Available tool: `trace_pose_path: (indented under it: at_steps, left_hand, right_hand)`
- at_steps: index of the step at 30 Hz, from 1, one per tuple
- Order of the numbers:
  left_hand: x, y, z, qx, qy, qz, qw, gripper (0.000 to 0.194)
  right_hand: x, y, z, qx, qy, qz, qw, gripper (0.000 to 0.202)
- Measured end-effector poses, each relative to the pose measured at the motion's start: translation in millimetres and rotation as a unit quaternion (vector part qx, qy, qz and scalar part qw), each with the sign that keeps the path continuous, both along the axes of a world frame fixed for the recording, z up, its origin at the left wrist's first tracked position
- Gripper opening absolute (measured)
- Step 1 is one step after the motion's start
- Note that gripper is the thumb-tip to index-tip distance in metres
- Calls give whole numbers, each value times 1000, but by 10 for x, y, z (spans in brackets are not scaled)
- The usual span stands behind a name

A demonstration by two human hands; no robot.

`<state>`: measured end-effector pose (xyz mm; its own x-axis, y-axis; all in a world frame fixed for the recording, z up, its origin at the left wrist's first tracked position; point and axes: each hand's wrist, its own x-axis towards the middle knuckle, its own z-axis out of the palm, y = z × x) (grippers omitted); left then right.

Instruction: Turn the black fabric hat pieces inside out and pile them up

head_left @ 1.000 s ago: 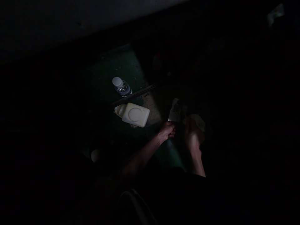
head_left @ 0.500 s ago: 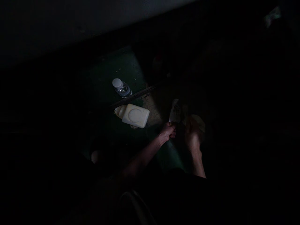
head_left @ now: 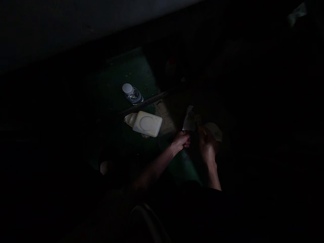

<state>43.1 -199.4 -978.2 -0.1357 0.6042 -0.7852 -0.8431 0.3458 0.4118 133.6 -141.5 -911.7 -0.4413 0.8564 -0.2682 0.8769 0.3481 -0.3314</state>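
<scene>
The view is very dark. My left hand (head_left: 181, 140) is closed on the lower end of a pale, flat, blade-like piece (head_left: 189, 119) that points up from the fist. To its right, my right hand (head_left: 208, 145) is curled, its fingers in deep shadow around something I cannot make out. A pale rounded object (head_left: 214, 131) shows just beyond the fingers of my right hand. Left of my hands, a cream plastic container (head_left: 147, 124) with an oval mark lies on its side. Behind it stands a clear bottle (head_left: 134, 97) with a white cap.
A dark narrow strip (head_left: 149, 101) runs between the bottle and the container across a green surface (head_left: 126, 67). Small crumbs lie near the bottle. A dim object with a red top (head_left: 172, 64) stands farther back. A grey surface (head_left: 76, 23) crosses the upper left.
My right hand and the thing at its fingers have shifted slightly near the pale piece. The whole view has moved a little; the bottle and container keep their places.
</scene>
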Motion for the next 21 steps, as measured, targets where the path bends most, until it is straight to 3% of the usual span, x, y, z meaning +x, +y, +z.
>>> trace_pose_path:
  at_steps: [2,6,10,13,16,19,21]
  left_hand:
    - [17,1,24,3,4,6,1000,19]
    - [40,5,60,18,3,25,1000,19]
    - [53,19,37,16,7,43,999,24]
    - [51,26,30,4,14,44,999,27]
    - [44,19,50,-2,14,40,999,26]
    - [49,19,67,-4,8,40,999,20]
    - [61,31,70,-7,6,42,999,19]
  right_hand:
    - [-117,179,16,26,-50,-17,998,46]
    - [-404,419,-58,54,-92,8,994,38]
    - [-521,300,-192,5,-158,48,986,40]
    - [-377,33,-189,5,-174,100,980,42]
    - [-92,-159,-60,11,-156,144,977,48]
    - [78,-85,83,29,-138,115,983,47]
    - [18,82,109,72,-124,74,987,47]
